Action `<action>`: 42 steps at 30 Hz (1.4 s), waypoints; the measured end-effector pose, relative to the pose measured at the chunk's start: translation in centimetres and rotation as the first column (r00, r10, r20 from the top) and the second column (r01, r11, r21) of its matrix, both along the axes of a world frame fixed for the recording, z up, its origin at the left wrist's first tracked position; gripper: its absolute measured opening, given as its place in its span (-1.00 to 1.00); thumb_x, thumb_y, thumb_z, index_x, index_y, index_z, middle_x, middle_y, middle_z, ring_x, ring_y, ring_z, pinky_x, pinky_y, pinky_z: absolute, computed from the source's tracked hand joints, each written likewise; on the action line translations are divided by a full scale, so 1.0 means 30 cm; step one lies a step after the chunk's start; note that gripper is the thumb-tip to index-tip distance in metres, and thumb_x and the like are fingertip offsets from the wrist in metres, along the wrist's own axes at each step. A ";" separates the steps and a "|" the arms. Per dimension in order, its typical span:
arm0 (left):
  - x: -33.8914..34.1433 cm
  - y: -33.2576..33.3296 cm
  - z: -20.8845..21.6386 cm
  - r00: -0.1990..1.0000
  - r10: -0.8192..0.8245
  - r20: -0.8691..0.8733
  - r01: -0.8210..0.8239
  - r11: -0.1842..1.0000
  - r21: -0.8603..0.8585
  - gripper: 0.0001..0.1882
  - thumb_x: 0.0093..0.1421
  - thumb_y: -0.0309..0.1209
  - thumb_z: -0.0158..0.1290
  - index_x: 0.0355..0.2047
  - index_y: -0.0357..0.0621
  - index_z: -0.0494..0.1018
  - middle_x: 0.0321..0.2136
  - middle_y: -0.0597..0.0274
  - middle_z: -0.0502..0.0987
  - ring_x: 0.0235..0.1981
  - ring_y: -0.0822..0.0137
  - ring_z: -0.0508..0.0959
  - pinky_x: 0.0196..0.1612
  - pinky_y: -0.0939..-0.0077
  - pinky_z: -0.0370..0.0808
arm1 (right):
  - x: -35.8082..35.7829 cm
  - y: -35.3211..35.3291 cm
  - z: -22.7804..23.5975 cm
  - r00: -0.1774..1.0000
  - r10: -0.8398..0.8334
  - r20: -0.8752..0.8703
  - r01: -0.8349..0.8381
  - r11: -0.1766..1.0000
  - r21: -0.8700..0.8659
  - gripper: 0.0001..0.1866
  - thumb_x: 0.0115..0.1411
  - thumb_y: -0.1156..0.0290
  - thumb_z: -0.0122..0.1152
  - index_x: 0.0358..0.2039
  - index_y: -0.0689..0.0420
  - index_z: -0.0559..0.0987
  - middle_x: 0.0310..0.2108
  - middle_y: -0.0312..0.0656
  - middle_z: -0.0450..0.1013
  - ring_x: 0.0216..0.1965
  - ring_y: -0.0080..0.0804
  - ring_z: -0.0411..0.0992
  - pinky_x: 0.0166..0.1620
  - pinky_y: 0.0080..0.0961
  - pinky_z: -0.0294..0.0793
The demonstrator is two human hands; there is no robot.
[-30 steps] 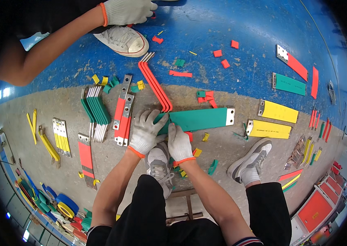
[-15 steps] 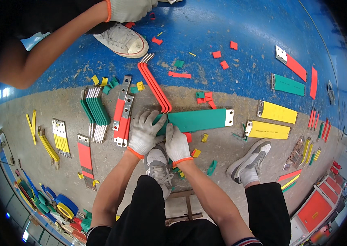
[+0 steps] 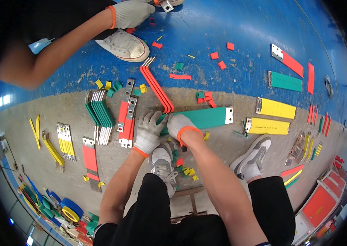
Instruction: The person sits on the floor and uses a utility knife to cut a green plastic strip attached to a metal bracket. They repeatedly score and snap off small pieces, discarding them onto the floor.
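A long flat bar in a green sleeve (image 3: 206,118), its bare metal end with holes at the right, lies across in front of me. My left hand (image 3: 148,130), in a white glove with an orange cuff, presses and grips the bar's left end. Closed at the same end, my gloved right hand (image 3: 181,126) holds a small tool (image 3: 183,148) whose dark, reddish end sticks out below the palm. The rest of the tool is hidden, so its kind is unclear. Three red bent bars (image 3: 157,90) lie just beyond my hands.
Green bent bars (image 3: 99,112) and red flat bars (image 3: 127,123) lie left. Yellow sleeved bars (image 3: 276,108) lie right. Sleeve scraps (image 3: 190,171) are strewn near my shoe (image 3: 163,164). A co-worker's gloved hand (image 3: 134,14) holds a metal piece at the top, above a white shoe (image 3: 126,45).
My right hand has turned over and shifted slightly right, and the tool end now shows below it. My left hand stays on the green bar. The co-worker's metal piece has come into view.
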State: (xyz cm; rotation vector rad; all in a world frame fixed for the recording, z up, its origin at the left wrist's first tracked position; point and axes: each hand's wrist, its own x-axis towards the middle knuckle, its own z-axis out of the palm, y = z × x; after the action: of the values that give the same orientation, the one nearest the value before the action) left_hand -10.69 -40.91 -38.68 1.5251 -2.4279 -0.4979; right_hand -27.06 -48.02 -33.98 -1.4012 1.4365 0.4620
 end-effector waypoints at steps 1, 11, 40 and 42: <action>-0.007 -0.001 -0.001 1.000 0.004 0.012 -0.004 1.000 0.017 -0.31 -0.09 -0.19 0.38 0.14 0.07 0.59 0.22 0.08 0.44 0.24 -0.06 0.41 0.33 -0.13 0.30 | -0.005 -0.022 -0.003 0.996 0.091 0.008 -0.091 0.996 -0.001 -0.67 0.29 0.40 0.01 -0.20 0.27 0.72 -0.17 0.19 0.65 -0.16 0.10 0.66 -0.16 -0.10 0.67; -0.017 0.011 -0.026 0.998 0.033 0.059 -0.034 0.999 0.006 -0.41 -0.09 -0.15 0.39 0.02 0.05 0.64 0.19 0.14 0.48 0.23 -0.06 0.40 0.34 -0.10 0.27 | 0.026 -0.093 0.050 0.999 -0.021 0.028 0.015 0.983 0.184 -0.75 0.24 0.44 0.09 -0.23 0.24 0.71 -0.30 0.05 0.66 -0.30 -0.12 0.67 -0.24 -0.14 0.63; -0.018 -0.001 0.007 0.997 0.033 -0.065 -0.030 0.998 0.047 -0.17 -0.15 -0.26 0.48 0.23 0.09 0.51 0.19 0.08 0.45 0.23 -0.10 0.41 0.31 -0.06 0.34 | 0.031 0.434 -0.181 0.799 -0.558 0.223 0.600 0.719 -0.351 -0.50 0.53 0.07 -0.07 -0.27 0.32 0.51 -0.49 0.37 0.52 -0.37 0.42 0.55 -0.31 0.25 0.54; -0.014 -0.002 0.012 0.998 0.030 -0.054 -0.028 0.998 0.048 -0.17 -0.13 -0.25 0.48 0.23 0.09 0.51 0.19 0.08 0.45 0.23 -0.10 0.41 0.31 -0.06 0.34 | 0.033 0.438 -0.174 0.806 -0.559 0.193 0.591 0.747 -0.305 -0.51 0.54 0.08 -0.10 -0.21 0.32 0.52 -0.43 0.36 0.53 -0.33 0.42 0.54 -0.30 0.24 0.53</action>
State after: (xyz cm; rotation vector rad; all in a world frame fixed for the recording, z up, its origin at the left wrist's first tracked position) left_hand -11.10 -40.97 -38.33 1.5425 -2.3655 -0.5877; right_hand -26.06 -34.88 -39.19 -1.1322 1.8411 -0.2750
